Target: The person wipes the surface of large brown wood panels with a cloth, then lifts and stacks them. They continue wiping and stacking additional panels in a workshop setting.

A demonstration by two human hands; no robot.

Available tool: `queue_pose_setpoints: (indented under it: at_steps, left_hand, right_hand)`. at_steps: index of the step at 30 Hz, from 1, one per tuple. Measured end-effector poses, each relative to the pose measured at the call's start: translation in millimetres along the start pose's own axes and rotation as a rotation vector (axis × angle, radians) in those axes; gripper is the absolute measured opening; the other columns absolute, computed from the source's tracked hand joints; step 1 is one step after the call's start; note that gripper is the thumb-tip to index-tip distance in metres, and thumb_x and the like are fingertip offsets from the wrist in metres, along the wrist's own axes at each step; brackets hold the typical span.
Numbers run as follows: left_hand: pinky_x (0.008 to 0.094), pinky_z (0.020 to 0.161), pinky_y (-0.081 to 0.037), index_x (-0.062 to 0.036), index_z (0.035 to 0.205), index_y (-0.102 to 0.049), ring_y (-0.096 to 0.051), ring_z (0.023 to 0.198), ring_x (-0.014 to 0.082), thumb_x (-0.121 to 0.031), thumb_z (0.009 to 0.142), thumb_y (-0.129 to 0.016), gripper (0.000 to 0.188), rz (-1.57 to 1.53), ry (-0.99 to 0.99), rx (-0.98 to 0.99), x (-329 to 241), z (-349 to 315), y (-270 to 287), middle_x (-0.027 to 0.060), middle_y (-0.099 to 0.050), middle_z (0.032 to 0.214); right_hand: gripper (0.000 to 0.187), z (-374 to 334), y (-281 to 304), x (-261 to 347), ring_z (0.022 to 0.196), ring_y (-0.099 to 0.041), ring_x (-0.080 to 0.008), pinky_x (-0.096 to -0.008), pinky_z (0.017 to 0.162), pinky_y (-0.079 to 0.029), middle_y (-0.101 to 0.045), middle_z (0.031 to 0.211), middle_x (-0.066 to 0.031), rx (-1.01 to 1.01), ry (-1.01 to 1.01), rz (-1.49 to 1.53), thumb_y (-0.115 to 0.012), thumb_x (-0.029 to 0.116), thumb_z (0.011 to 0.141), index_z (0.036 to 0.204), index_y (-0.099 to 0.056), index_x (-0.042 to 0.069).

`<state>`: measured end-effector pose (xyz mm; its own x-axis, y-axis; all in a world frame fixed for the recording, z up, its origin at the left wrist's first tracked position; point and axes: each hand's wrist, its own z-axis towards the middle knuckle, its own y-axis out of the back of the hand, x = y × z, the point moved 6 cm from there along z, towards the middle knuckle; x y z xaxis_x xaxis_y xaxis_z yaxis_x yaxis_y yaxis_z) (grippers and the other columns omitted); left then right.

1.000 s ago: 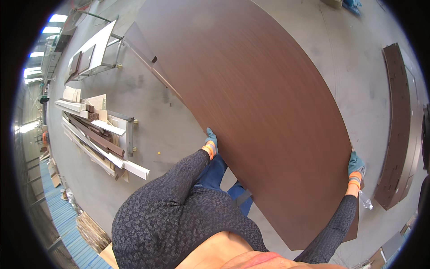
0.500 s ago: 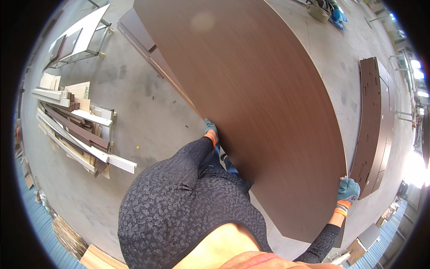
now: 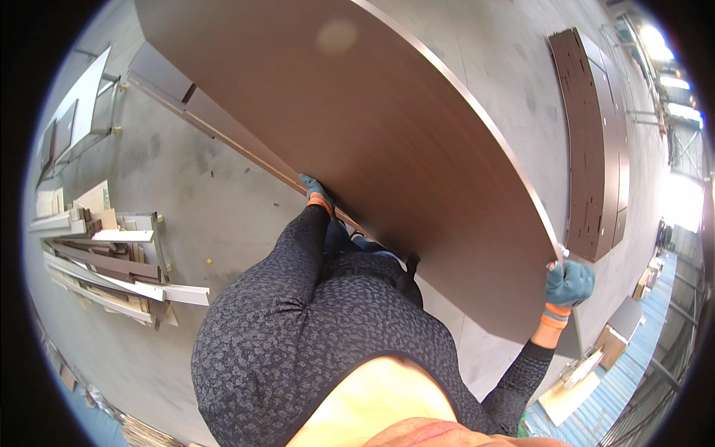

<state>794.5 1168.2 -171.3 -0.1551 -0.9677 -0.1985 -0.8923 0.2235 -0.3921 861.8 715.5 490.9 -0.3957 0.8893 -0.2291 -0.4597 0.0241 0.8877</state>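
Note:
A long, wide brown wood-grain panel [image 3: 387, 156] stretches across the view in front of my body, tilted with its right side raised. At its near left edge, my left hand [image 3: 316, 191], in a grey-blue glove with an orange cuff, is closed on the board; some fingers are hidden. My right hand [image 3: 570, 284], gloved alike, grips the panel's right edge near the close end. Below the panel, a stack of boards [image 3: 160, 68] shows along its left side, its surface partly covered.
Offcuts and white strips [image 3: 123, 261] are piled at the left, near a white-topped table [image 3: 78, 104]. A long stack of brown drilled panels [image 3: 585, 141] lies at the right. Loose boards [image 3: 570, 395] rest on blue corrugated sheeting at the lower right.
The panel's right edge has risen and the board tilts more steeply. Both hands keep their hold, the right one higher in view. The whole view has also shifted and turned.

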Motion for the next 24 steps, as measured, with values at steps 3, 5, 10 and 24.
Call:
queue_pose_setpoints:
  at_steps: [3,5,10,24]
  left_hand:
    - [0.047,0.128,-0.019,-0.0142,0.163,-0.035,-0.029,0.155,0.032,-0.093,0.09,-0.03,0.108,-0.031,0.019,0.137,41.2,-6.9,-55.5,0.0062,-0.029,0.172]
    - [0.0466,0.127,-0.022,-0.0153,0.162,-0.037,-0.03,0.153,0.032,-0.093,0.089,-0.033,0.107,-0.025,-0.065,0.308,21.8,-5.0,-76.9,0.0061,-0.032,0.171]
    - [0.0453,0.124,-0.027,-0.0192,0.16,-0.04,-0.035,0.15,0.0301,-0.095,0.085,-0.035,0.107,0.002,-0.149,0.418,34.7,-30.3,-145.2,0.003,-0.036,0.169]
    - [0.0525,0.121,-0.031,-0.0174,0.16,-0.036,-0.034,0.15,0.0309,-0.1,0.076,-0.036,0.118,0.12,0.068,0.286,27.0,-32.3,-162.7,0.0049,-0.036,0.166]
  right_hand:
    - [0.057,23.2,16.9,-6.4,0.057,-0.051,-0.0311,-0.0436,0.058,-0.04,-0.049,0.059,-0.0085,-0.035,0.04,-0.064,-0.068,0.056,0.095,0.062,-0.055,0.011]
    - [0.063,38.6,11.5,-11.8,0.056,-0.048,-0.0293,-0.0421,0.057,-0.038,-0.044,0.057,-0.0065,-0.141,0.072,-0.059,-0.065,0.063,0.095,0.06,-0.051,0.013]
    - [0.062,44.6,-5.3,-34.6,0.055,-0.049,-0.0268,-0.0394,0.057,-0.04,-0.045,0.056,-0.0048,-0.125,0.081,-0.112,-0.065,0.065,0.095,0.062,-0.057,0.013]
    - [0.062,45.5,-6.5,-26.7,0.051,-0.049,-0.0228,-0.0358,0.051,-0.04,-0.047,0.055,-0.0031,-0.213,0.128,-0.116,-0.064,0.065,0.096,0.063,-0.062,0.013]
